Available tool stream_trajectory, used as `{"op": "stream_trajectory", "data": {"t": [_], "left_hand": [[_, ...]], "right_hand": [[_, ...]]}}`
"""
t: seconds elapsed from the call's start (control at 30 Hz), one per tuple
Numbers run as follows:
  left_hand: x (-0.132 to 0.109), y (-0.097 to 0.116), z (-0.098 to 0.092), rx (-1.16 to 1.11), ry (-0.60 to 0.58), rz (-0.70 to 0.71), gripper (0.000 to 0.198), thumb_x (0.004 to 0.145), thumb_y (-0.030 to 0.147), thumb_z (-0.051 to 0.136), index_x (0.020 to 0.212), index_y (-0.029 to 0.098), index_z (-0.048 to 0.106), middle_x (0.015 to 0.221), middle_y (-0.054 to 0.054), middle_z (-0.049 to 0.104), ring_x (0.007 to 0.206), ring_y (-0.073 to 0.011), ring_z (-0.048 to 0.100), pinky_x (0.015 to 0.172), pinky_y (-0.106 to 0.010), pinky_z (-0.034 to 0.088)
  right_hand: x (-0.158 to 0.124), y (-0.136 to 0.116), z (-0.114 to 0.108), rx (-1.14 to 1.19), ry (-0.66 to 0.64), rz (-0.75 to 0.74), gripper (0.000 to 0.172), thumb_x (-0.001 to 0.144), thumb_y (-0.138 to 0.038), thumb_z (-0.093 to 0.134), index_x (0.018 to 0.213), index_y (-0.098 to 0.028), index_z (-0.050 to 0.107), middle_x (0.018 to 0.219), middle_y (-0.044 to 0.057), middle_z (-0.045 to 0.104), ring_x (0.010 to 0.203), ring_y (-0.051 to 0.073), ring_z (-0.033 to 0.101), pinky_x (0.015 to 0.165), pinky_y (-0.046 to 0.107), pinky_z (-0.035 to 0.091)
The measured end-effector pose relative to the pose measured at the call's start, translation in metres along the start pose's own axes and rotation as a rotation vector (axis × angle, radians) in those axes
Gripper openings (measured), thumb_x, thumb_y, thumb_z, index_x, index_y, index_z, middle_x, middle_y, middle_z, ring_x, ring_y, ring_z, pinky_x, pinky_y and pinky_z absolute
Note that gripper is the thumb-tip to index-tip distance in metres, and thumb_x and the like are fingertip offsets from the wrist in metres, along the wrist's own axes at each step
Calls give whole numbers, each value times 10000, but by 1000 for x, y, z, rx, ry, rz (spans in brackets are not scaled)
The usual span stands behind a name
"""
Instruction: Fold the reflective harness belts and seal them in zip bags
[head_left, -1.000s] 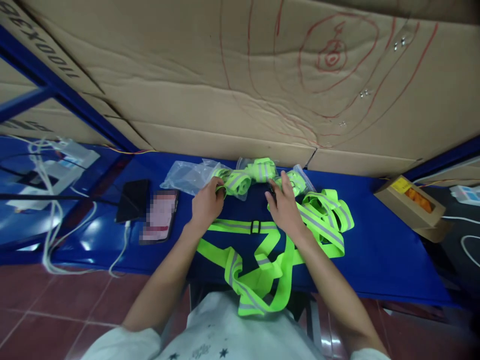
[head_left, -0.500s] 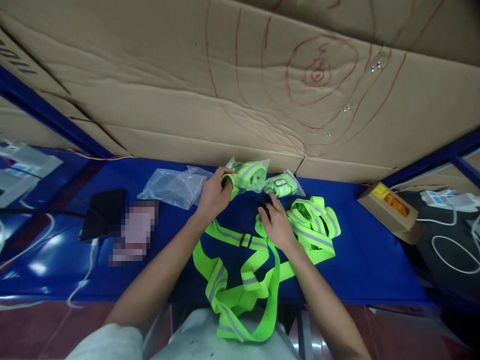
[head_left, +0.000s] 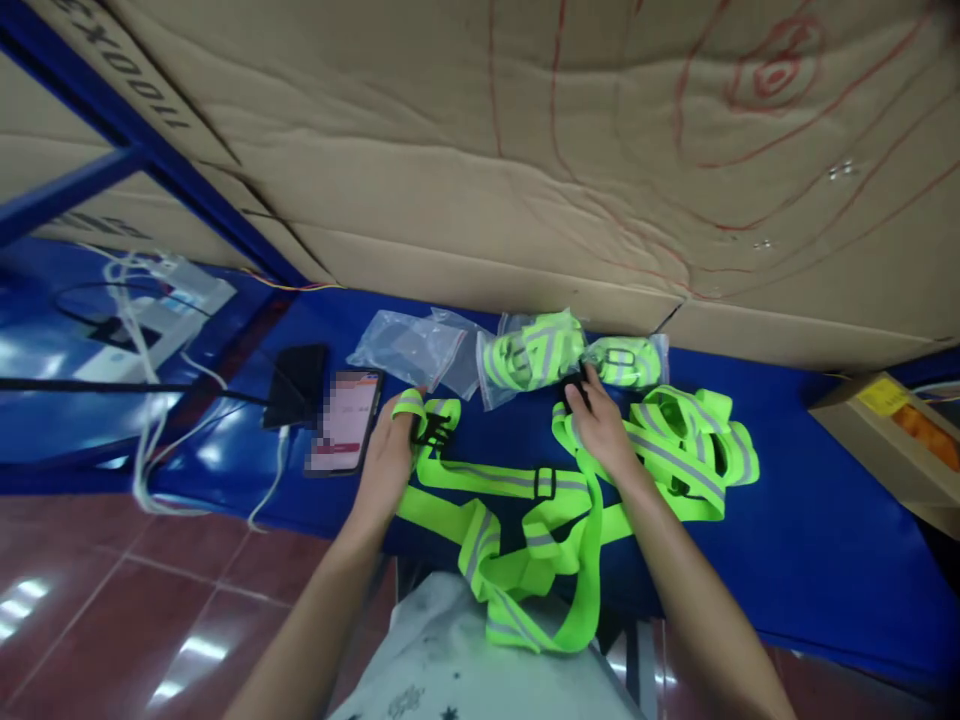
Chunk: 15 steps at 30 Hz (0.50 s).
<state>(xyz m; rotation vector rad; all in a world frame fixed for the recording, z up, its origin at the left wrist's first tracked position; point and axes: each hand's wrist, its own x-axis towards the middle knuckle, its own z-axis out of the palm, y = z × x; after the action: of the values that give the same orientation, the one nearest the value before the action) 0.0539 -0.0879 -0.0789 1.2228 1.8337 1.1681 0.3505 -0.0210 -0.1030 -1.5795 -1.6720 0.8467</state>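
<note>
A long neon-green reflective strap [head_left: 487, 478] with a grey stripe lies in loose folds across the blue table and down over my lap. My left hand [head_left: 386, 450] is closed around one end of it, where a black buckle [head_left: 433, 430] sticks out past the fingers. On the other side, my right hand [head_left: 602, 425] pinches a black buckle part at another end of the strap. A black slider [head_left: 545, 484] sits on the stretch between the hands. More strap is heaped [head_left: 697, 440] just right of my right hand.
Along the back lie two clear bags of coiled strap [head_left: 536, 350] [head_left: 626, 360] and empty plastic bags [head_left: 409, 345]. A phone [head_left: 346, 420], a black box [head_left: 296, 385] and white cables are at left. An open carton [head_left: 885, 440] stands at right, before a cardboard wall [head_left: 420, 220].
The view has swung left. My left hand has moved away from the bagged straps, left and toward me, with the strap end and buckle. My right hand stays near the bags, now pinching a buckle part.
</note>
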Motion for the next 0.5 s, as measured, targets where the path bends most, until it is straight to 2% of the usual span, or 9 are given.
{"op": "stream_trajectory", "data": {"t": [0.07,0.17,0.23,0.3,0.37,0.43,0.47,0.5], "left_hand": [[-9,-8,-4,24,30,-53,468,1045,520,400,1332,247,650,1442,-72,643,1398,-264,551,1252,-434,381],[-18,-9,-4,38,5,-52,453,1048,486,396,1336,239,642,1452,-90,630,1397,-256,555,1259,-441,382],[-22,-5,-4,42,-4,-24,437,1033,452,423,1356,237,623,1461,-102,613,1404,-255,544,1256,-446,392],[-26,-1,-6,46,19,16,462,994,391,475,1425,248,560,1506,-109,567,1407,-255,534,1228,-447,424],[-31,5,-12,64,90,135,518,932,290,505,1449,268,513,1526,-104,539,1404,-254,537,1174,-441,477],[-34,10,-20,135,150,356,480,881,208,511,1353,279,566,1466,-91,579,1384,-259,560,1138,-451,504],[-34,12,-24,201,134,495,428,872,188,514,1280,281,605,1407,-84,619,1356,-268,584,1132,-470,503],[-32,13,-28,294,67,621,384,876,182,521,1229,284,634,1350,-78,658,1314,-280,613,1121,-496,498]], "right_hand": [[3,-5,-1,3,3,13,660,984,-712,442,1141,-151,751,1593,192,536,1545,350,456,1317,502,321],[-8,-18,-11,12,-10,51,646,975,-729,455,1089,-173,765,1336,193,729,1344,378,648,1231,577,426],[-28,-27,-27,63,-22,72,617,994,-715,442,1108,-206,770,1224,147,781,1239,342,713,1172,560,498],[-59,-33,-51,221,-11,99,541,988,-688,508,1127,-239,777,1264,116,774,1267,309,705,1177,524,513],[-98,-32,-80,426,134,177,482,953,-677,578,1094,-263,780,1250,134,774,1205,338,732,1105,584,564],[-135,-24,-107,547,418,268,488,952,-703,517,992,-288,771,1211,176,768,1054,371,772,951,647,613],[-151,-19,-117,539,537,326,500,961,-713,473,954,-314,775,1153,204,771,1005,375,779,889,638,621],[-164,-14,-125,524,587,363,497,962,-709,458,944,-334,784,1115,223,771,1009,382,777,866,628,619]]}}
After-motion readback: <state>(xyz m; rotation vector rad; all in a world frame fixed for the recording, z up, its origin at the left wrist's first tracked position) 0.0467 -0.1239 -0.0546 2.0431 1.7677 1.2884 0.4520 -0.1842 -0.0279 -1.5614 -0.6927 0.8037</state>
